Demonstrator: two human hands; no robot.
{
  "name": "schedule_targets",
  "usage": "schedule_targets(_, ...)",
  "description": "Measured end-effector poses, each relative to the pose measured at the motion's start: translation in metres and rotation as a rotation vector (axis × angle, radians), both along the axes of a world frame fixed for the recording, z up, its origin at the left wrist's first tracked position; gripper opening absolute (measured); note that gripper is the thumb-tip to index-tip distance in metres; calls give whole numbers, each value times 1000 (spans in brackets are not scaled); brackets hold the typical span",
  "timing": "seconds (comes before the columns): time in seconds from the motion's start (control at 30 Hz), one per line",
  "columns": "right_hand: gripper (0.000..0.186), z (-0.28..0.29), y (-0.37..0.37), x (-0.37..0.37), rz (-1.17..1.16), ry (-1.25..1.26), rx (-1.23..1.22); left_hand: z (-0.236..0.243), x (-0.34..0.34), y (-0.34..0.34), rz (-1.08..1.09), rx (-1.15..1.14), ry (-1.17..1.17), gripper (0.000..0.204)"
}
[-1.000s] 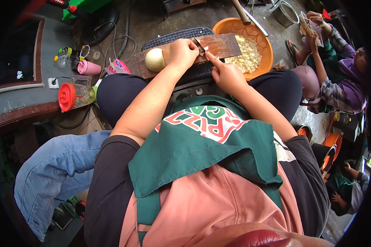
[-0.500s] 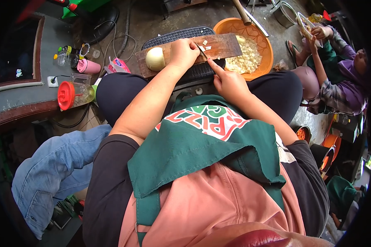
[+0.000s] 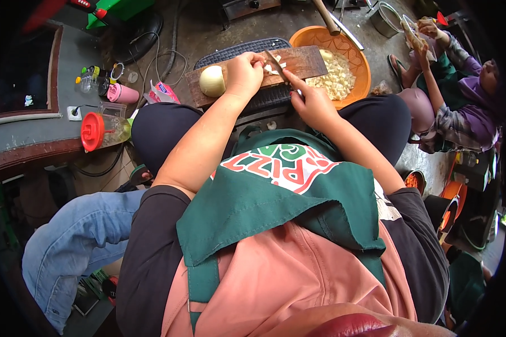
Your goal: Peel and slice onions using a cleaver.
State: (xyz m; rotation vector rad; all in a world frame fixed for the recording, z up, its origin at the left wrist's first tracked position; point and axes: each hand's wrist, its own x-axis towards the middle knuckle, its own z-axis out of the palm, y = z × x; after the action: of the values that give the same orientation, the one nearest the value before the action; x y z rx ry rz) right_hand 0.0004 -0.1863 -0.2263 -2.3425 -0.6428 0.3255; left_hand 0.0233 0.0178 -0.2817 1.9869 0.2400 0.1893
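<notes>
A long wooden cutting board [image 3: 305, 63] lies across a black woven stool [image 3: 230, 51]. At its left end rests a pale peeled onion [image 3: 212, 81]. My left hand [image 3: 245, 74] is closed on the board beside the onion, its fingertips pinching a piece of onion mostly hidden by the fingers. In my right hand [image 3: 316, 104] is a knife [image 3: 276, 64], gripped by the handle, its blade slanting over the board close to my left fingertips. White cut onion pieces [image 3: 274, 69] lie around the blade.
An orange basin [image 3: 366, 73] holding chopped onion stands right of the board. A wooden handle [image 3: 325, 16] leans over its far rim. A co-worker [image 3: 466, 106] sits at the right, holding food. Left are a pink tumbler [image 3: 122, 93] and a red-lidded jug [image 3: 93, 131].
The knife's blade has swung up and left over the board, and my right index finger no longer stretches along it. More cut pieces show under the blade. The co-worker's hands have shifted.
</notes>
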Motion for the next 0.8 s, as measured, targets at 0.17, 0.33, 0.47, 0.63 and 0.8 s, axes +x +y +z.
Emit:
schedule_targets(0.17,53,-4,17,-11,91,-69,-132,45,-11,7,120,-64,14,10)
schedule_targets(0.33,56,-14,15,-2,59,-102,-202,63,-21,29,213,180,-119,14)
schedule_targets(0.47,54,-18,-13,12,-66,-115,-138,66,-25,44,203,210,-145,14)
schedule_targets(0.63,48,-11,-58,45,-342,-150,-206,74,-31,54,184,255,-104,16)
schedule_targets(0.8,48,-6,-63,45,-318,-157,-142,78,-38,66,133,569,-24,27)
